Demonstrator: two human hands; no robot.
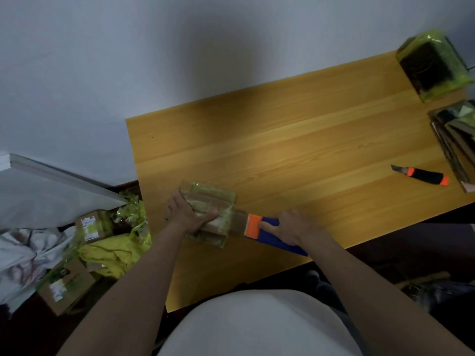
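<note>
A parcel [213, 201] wrapped in yellow-green film lies on the near left part of the worktop [282, 140], and the left hand [189, 214] grips it, fingers curled round its left end and thumb across the top. The right hand [293, 226] wraps its fingers round a blue and orange tape dispenser [270, 233] whose orange head meets the parcel's brown tape. A utility knife [421, 173] lies near the worktop's right edge.
</note>
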